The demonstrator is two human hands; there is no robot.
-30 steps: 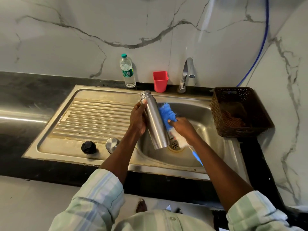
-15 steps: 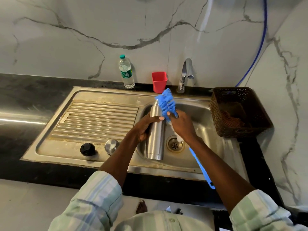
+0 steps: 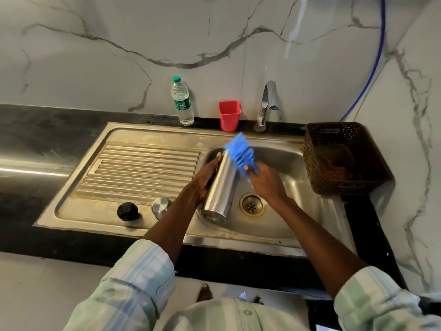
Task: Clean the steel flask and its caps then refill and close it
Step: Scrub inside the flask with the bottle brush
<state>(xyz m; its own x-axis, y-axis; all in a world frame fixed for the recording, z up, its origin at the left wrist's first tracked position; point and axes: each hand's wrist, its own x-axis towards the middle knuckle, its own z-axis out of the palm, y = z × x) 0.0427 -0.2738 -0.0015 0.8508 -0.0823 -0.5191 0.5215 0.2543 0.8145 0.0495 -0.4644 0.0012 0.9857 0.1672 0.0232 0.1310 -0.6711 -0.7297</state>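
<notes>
Flask (image 3: pixel 220 187), uncapped steel, tilts over the sink (image 3: pixel 281 163) bowl, just left of the drain (image 3: pixel 252 205). Left hand (image 3: pixel 202 181) curls around its body. Right hand (image 3: pixel 267 180) grips a blue brush (image 3: pixel 239 150) pressed against the flask's upper end. Black cap (image 3: pixel 128 211) and steel cap (image 3: pixel 161 204) sit on the sink's drainboard, left of the flask.

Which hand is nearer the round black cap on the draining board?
Left. The left hand grips the steel flask just right of the round black cap; the right hand is farther, over the basin.
</notes>
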